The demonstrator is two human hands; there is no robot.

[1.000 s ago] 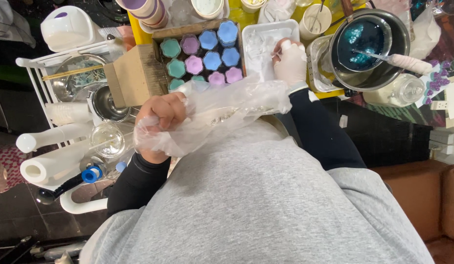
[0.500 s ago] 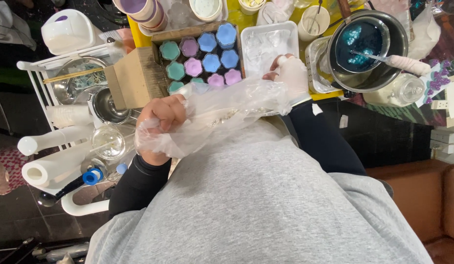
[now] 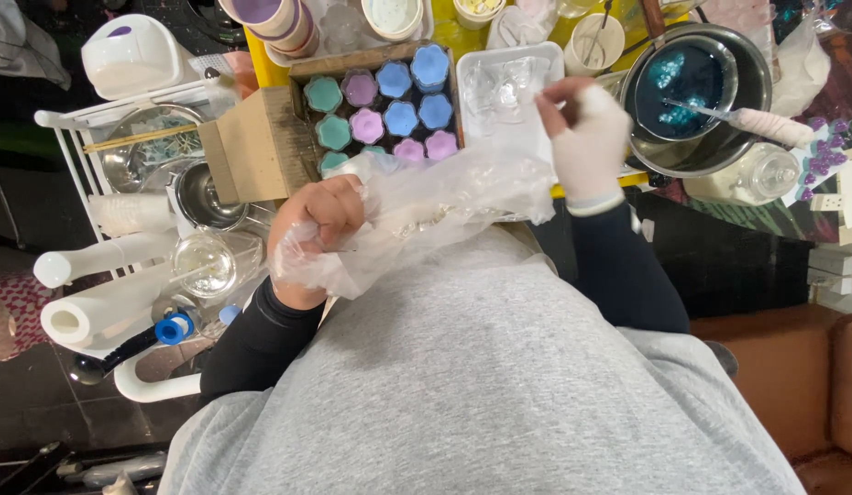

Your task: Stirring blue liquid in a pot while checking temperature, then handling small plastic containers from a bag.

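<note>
1. Clear plastic glove (image 3: 426, 206) stretches across the middle of the frame, between both hands, just above the grey shirt (image 3: 481, 385).
2. Left hand (image 3: 316, 225), bare, sits at centre left with its fingers curled tight around the crumpled cuff end of the plastic.
3. Right hand (image 3: 586, 137), upper right of centre and wearing a white glove, pinches the other end of the plastic between thumb and fingers, the remaining fingers loosely bent.
4. Behind the plastic, at top centre, a wooden box (image 3: 261, 137) holds flower-shaped pieces (image 3: 400, 117) in teal, purple, blue and pink.
5. Beside the box on its right lies a white tray (image 3: 504, 78), partly covered by the plastic.
6. At upper right stands a metal bowl (image 3: 701, 87) with dark blue contents.
7. Paper rolls (image 3: 96, 293) lie on a white rack at the left edge.
</note>
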